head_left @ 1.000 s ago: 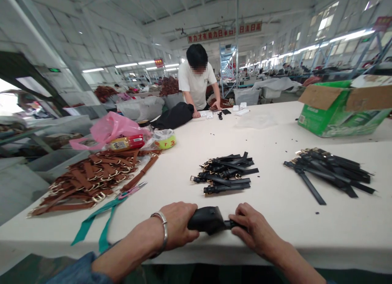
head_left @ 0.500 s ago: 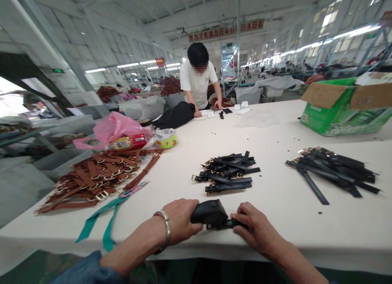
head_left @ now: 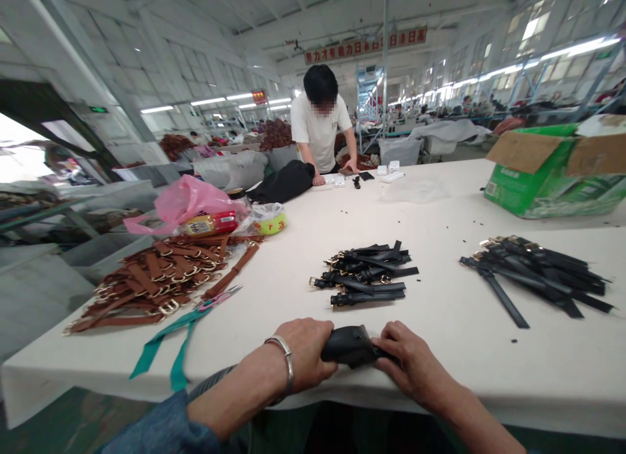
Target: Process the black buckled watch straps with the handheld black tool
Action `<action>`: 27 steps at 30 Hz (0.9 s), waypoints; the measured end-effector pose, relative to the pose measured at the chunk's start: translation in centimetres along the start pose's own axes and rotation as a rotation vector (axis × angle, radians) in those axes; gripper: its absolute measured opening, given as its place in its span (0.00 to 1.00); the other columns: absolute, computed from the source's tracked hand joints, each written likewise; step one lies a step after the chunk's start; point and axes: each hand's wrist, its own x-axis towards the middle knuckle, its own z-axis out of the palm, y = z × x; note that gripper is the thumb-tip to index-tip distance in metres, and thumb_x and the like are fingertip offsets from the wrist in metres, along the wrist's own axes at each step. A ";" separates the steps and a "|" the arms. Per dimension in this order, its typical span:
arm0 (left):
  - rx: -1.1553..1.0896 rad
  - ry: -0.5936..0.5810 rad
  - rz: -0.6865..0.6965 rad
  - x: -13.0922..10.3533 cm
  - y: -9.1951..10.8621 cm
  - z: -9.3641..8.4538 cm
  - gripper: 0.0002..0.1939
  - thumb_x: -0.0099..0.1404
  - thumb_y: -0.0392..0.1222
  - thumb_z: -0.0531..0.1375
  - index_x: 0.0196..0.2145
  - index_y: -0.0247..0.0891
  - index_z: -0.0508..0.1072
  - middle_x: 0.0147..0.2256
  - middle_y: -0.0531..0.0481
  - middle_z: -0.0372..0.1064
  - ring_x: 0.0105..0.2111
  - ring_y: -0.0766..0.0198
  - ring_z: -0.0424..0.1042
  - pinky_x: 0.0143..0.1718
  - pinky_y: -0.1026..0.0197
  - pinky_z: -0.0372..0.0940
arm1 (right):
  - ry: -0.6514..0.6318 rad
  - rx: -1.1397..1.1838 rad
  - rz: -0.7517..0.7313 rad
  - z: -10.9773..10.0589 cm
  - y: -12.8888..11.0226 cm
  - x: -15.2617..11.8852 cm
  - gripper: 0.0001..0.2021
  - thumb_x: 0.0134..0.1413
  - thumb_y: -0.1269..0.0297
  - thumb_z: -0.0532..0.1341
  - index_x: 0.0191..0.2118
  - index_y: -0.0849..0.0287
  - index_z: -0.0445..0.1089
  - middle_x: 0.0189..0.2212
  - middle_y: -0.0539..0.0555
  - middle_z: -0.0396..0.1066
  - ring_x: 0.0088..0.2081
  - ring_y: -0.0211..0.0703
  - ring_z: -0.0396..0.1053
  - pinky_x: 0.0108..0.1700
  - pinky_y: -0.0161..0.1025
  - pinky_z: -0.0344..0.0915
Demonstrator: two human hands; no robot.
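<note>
My left hand [head_left: 306,353], with a silver bangle at the wrist, is wrapped round a black handheld tool [head_left: 349,346] of rounded shape. A grey ribbed hose or cord [head_left: 210,380] shows beneath my left forearm. My right hand [head_left: 408,359] is closed on a black strap [head_left: 380,353], most of it hidden by the fingers and the tool. The tool's front end meets the strap close to my right fingertips. Just beyond my hands lies a pile of black buckled straps [head_left: 364,274]. A second pile of black straps [head_left: 538,271] lies to the right.
Brown buckled straps [head_left: 147,278] are heaped at the left, beside scissors [head_left: 220,297] with teal ribbon [head_left: 180,336]. A pink bag [head_left: 188,203] lies behind them. A green carton [head_left: 533,180] stands at the back right. Across the white table [head_left: 293,258], a person [head_left: 323,128] leans over small white boxes.
My left hand has moved the tool right, towards my right hand, and it now covers the part of the strap that showed before. The view has shifted slightly.
</note>
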 end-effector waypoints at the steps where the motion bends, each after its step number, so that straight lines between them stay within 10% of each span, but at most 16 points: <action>1: -0.016 0.007 -0.006 0.0 -0.4 0.1 0.16 0.48 0.51 0.54 0.34 0.42 0.68 0.32 0.46 0.71 0.33 0.54 0.69 0.32 0.56 0.63 | 0.001 -0.003 -0.005 0.0 0.0 0.0 0.06 0.51 0.68 0.56 0.37 0.55 0.67 0.31 0.52 0.61 0.35 0.42 0.58 0.36 0.38 0.57; 7: -0.035 -0.002 -0.023 -1.9 -3.0 0.4 0.15 0.49 0.52 0.53 0.34 0.44 0.68 0.31 0.49 0.70 0.32 0.56 0.69 0.31 0.58 0.62 | 0.002 -0.010 -0.029 0.0 0.1 0.0 0.08 0.50 0.68 0.57 0.37 0.55 0.67 0.31 0.52 0.61 0.36 0.42 0.58 0.37 0.38 0.57; 15: 0.008 0.030 -0.003 -0.4 0.1 0.9 0.16 0.49 0.50 0.52 0.35 0.42 0.68 0.32 0.45 0.71 0.33 0.52 0.69 0.32 0.54 0.63 | -0.015 -0.004 0.013 0.0 -0.1 0.0 0.07 0.50 0.68 0.56 0.36 0.55 0.67 0.32 0.52 0.61 0.36 0.42 0.59 0.36 0.38 0.57; 27: 0.004 0.016 -0.031 -2.3 -1.5 1.2 0.15 0.50 0.51 0.53 0.34 0.43 0.68 0.31 0.46 0.70 0.32 0.53 0.69 0.32 0.54 0.63 | -0.008 -0.008 0.005 0.0 -0.3 0.1 0.07 0.49 0.68 0.57 0.36 0.55 0.67 0.31 0.52 0.61 0.35 0.42 0.59 0.36 0.38 0.57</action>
